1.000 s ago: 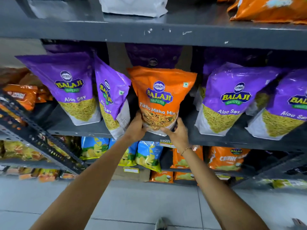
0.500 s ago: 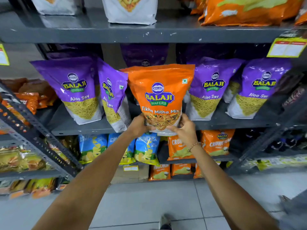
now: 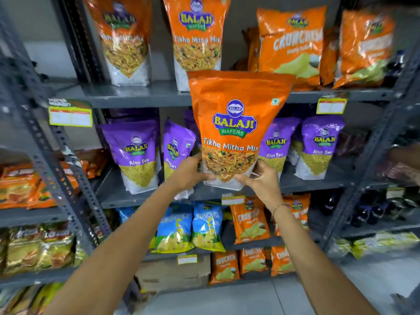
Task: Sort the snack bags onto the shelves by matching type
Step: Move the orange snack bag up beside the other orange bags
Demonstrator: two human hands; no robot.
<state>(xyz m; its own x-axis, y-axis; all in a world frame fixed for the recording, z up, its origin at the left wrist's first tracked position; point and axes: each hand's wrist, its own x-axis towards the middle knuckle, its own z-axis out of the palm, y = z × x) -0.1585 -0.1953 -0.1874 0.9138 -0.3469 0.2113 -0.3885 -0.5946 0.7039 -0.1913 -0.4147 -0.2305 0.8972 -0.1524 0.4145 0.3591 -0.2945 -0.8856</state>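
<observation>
An orange Tikha Mitha Mix bag (image 3: pixel 236 123) is held upright in front of the shelves, off the middle shelf (image 3: pixel 318 183). My left hand (image 3: pixel 189 172) grips its lower left corner and my right hand (image 3: pixel 261 180) grips its lower right corner. Its top edge overlaps the front of the upper shelf (image 3: pixel 136 95). Two matching orange Tikha Mitha Mix bags (image 3: pixel 196 39) stand on that upper shelf, with orange Crunchex bags (image 3: pixel 293 46) to their right. Purple Aloo Sev bags (image 3: pixel 136 153) line the middle shelf behind and beside the held bag.
Blue Crunchex bags (image 3: pixel 191 226) and small orange Crunchex bags (image 3: pixel 250 219) fill the lower shelves. A cardboard box (image 3: pixel 175 273) sits at floor level. A slotted grey upright (image 3: pixel 66 178) separates a left rack of orange and yellow packs (image 3: pixel 20 185). Yellow price tags (image 3: pixel 70 117) hang from shelf edges.
Both hands have lifted the orange bag up off the middle shelf to the level of the upper shelf. The view has tilted up, showing the upper shelf's orange bags.
</observation>
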